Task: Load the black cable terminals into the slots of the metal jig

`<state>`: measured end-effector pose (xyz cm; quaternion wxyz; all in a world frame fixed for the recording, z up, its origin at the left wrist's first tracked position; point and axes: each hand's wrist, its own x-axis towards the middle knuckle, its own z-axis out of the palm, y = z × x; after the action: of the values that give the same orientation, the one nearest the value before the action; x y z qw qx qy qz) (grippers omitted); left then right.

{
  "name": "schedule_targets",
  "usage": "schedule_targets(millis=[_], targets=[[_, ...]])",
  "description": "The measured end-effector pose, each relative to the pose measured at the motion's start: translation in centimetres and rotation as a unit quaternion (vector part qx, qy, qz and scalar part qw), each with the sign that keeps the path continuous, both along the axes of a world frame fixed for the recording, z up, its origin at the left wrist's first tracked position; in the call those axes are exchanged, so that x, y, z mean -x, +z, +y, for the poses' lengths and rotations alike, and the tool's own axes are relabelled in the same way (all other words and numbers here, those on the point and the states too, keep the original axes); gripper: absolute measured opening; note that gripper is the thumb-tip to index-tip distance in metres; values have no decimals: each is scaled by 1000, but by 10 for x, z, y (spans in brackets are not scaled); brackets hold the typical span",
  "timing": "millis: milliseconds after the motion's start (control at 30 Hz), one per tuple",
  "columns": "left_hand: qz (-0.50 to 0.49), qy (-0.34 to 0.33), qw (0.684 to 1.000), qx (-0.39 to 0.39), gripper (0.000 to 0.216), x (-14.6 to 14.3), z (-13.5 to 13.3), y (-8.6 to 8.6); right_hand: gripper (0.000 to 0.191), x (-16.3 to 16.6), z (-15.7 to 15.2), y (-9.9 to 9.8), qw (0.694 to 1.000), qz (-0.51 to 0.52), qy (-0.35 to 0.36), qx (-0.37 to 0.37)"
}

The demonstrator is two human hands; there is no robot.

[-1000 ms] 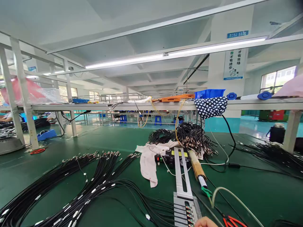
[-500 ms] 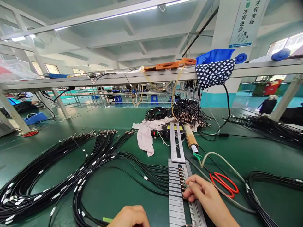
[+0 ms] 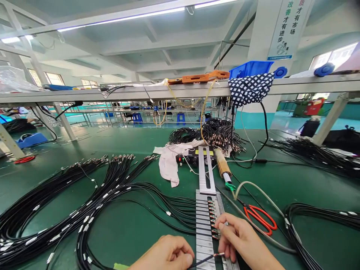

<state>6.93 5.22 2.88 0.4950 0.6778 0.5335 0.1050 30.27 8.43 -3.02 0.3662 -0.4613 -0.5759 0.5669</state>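
Head view. I see the left hand (image 3: 168, 252) with its fingers curled together, clamped on a loose black cable (image 3: 206, 260). The cable slants up and rightward out of them across the slotted metal plate (image 3: 205, 243), its bare tip reaching the lower fingers of the right hand (image 3: 232, 236). Those right fingers are bent, thumb and index near each other over the plate's right side; I cannot tell whether they grip anything.

Just beyond the right fingertips I note a row of cable ends (image 3: 211, 210) in the plate, their cables (image 3: 180, 210) running off leftward, beyond the left fingers. Farther ahead of both hands: a black box (image 3: 194, 160) and a pale cloth (image 3: 168, 167). To the right of the right fingers: red handles (image 3: 260, 219), then a black cable bundle (image 3: 303, 210).
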Motion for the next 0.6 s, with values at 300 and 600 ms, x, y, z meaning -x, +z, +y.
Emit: schedule_targets(millis=[300, 600], targets=[[180, -71, 931, -308, 24, -9, 16, -24, 62, -23, 7, 1, 995, 15, -83, -49], [191, -117, 878, -422, 24, -7, 21, -42, 61, -23, 4, 3, 993, 9, -99, -60]])
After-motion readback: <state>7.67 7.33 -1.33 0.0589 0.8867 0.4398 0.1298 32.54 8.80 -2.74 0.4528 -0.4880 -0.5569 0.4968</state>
